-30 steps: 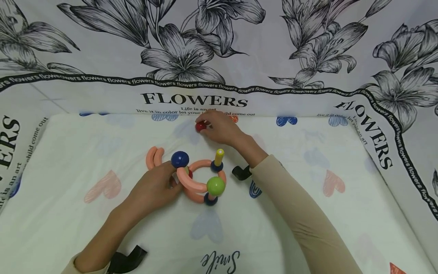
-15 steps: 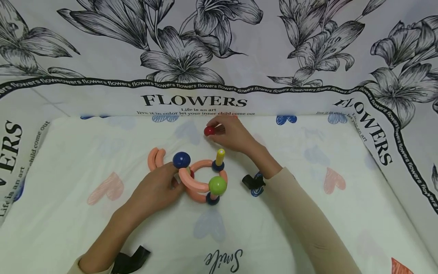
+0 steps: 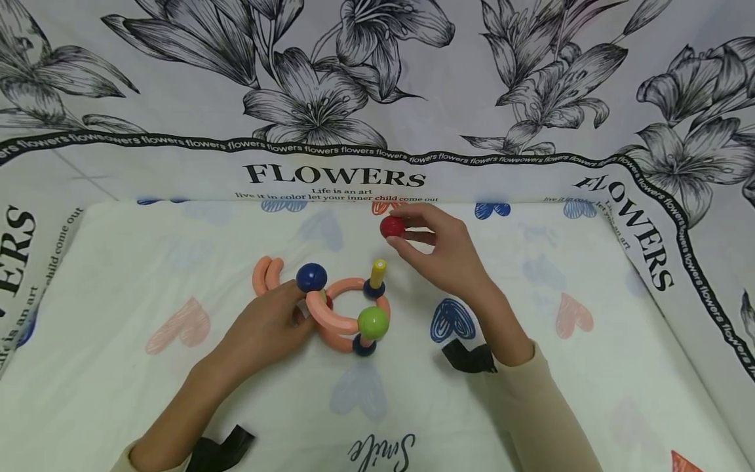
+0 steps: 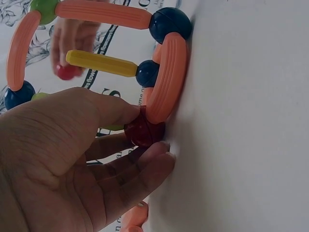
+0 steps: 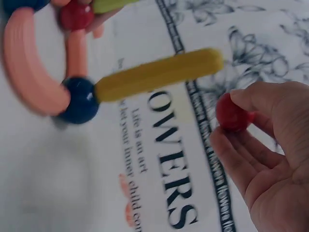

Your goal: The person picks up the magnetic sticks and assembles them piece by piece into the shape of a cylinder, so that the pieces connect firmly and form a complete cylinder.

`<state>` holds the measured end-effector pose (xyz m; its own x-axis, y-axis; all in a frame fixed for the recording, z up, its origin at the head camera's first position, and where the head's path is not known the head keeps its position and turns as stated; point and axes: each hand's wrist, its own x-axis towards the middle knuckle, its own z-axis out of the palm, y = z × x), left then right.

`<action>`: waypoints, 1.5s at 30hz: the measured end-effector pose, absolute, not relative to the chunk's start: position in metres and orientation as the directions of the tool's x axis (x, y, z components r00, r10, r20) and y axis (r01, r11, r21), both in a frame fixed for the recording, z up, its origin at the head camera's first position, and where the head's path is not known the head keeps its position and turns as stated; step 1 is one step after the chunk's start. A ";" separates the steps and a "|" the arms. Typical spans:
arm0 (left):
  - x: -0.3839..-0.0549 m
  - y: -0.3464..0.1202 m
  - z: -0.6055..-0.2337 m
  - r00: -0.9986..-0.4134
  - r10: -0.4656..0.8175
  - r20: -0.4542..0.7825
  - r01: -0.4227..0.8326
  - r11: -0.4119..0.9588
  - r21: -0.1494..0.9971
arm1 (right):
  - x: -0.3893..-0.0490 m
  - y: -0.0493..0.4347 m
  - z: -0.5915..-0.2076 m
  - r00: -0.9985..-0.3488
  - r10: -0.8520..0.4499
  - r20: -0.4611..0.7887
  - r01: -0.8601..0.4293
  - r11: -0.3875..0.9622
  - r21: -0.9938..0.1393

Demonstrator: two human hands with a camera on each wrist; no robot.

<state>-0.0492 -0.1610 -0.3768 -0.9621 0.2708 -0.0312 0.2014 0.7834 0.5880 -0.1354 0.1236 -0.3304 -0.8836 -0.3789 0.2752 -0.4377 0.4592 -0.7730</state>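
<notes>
A toy frame of curved orange rods (image 3: 333, 316) and balls stands on the cloth at the middle of the head view. Blue balls join its lower ring; a green ball (image 3: 373, 323) and a blue ball (image 3: 311, 277) sit higher. From a back blue ball a yellow rod (image 3: 378, 273) points up, its top end bare. My left hand (image 3: 268, 324) grips a red ball (image 4: 145, 128) low on the frame's left side. Beyond the yellow rod, to its right, my right hand (image 3: 451, 252) pinches a loose red ball (image 5: 233, 113) between thumb and fingertips, raised over the cloth.
Two loose curved orange rods (image 3: 267, 274) lie just behind my left hand. A black strap (image 3: 468, 356) hangs at my right wrist, another black strap (image 3: 223, 449) at my left. White heart-print cloth (image 3: 519, 406) covers the surface, with a flower-print sheet (image 3: 436, 105) behind.
My right hand has drawn back from the far edge, moving right and toward me with the red ball. The left hand and the frame have stayed in place.
</notes>
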 end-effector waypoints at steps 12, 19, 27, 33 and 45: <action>-0.051 -0.160 -0.378 -0.958 0.285 -0.031 0.204 0.755 0.623 | -0.099 0.125 -0.311 -0.777 -0.474 0.414 -0.602 0.367 -0.709; -0.051 -0.160 -0.377 -0.956 0.294 -0.015 0.223 0.755 0.617 | -0.099 0.126 -0.312 -0.747 -0.529 0.403 -0.623 0.343 -0.703; -0.052 -0.162 -0.377 -0.950 0.311 0.018 0.259 0.756 0.602 | -0.102 0.123 -0.314 -0.729 -0.561 0.392 -0.630 0.328 -0.704; -0.053 -0.163 -0.376 -0.952 0.307 0.004 0.246 0.755 0.608 | -0.103 0.122 -0.315 -0.725 -0.567 0.390 -0.635 0.332 -0.698; -0.050 -0.165 -0.378 -0.956 0.292 -0.009 0.225 0.757 0.614 | -0.102 0.122 -0.317 -0.740 -0.572 0.355 -0.619 0.373 -0.691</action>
<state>-0.0499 -0.1646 -0.3781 -0.9563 0.2922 -0.0091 0.2254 0.7568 0.6135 -0.1017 0.1215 -0.3170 -0.7398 -0.5718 0.3545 -0.6192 0.3727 -0.6911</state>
